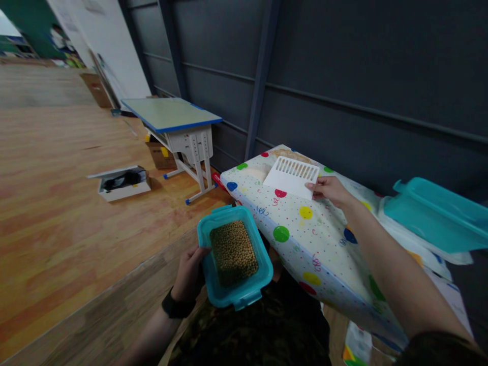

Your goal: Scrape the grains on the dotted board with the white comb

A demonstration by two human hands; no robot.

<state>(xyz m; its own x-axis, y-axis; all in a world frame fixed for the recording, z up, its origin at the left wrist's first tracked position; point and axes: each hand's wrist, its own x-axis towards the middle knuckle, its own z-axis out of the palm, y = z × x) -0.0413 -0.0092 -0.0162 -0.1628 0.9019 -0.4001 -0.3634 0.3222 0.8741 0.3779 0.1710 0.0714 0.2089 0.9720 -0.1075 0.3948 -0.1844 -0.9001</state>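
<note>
My left hand [189, 272] grips the left rim of a teal plastic container [264, 256], held in front of my body beside the table. Small round tan grains that look like soybeans [234, 251] cover its bottom. Over at the table, my right hand [331, 191] pinches the right end of a white flat plastic piece [286, 178] with a row of slots along its far edge. The piece is over the balloon-patterned tablecloth [290, 249]; I cannot tell whether it touches the cloth. A tan patch [292, 153] shows behind it.
A teal lid or tub [438, 213] rests on white plastic at the table's right end. A dark panelled wall [343, 66] stands behind. To the left are a school desk [171, 114], an open white box [125, 189] and cardboard boxes [160, 156]. A person [61, 39] is far off.
</note>
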